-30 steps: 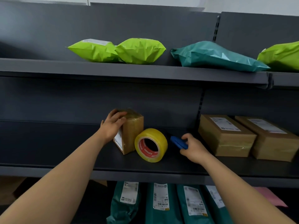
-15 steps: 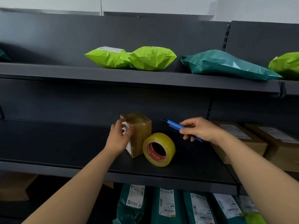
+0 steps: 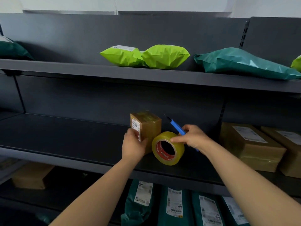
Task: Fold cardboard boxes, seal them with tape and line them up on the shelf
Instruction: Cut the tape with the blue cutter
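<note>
A small taped cardboard box with a white label stands upright on the middle shelf. My left hand grips its lower front corner. Right beside the box, a yellow tape roll with a red core stands on edge. My right hand holds a blue utility knife, blade end pointing up and left, and its fingertips touch the top of the tape roll.
Two larger taped boxes sit at the right of the same shelf. Lime green mailers and a teal mailer lie on the upper shelf. Teal labelled parcels and a cardboard box fill the lower shelf.
My right hand lifted the blue knife off the shelf and came down onto the tape roll. My left hand slid from the box's top to its lower front corner.
</note>
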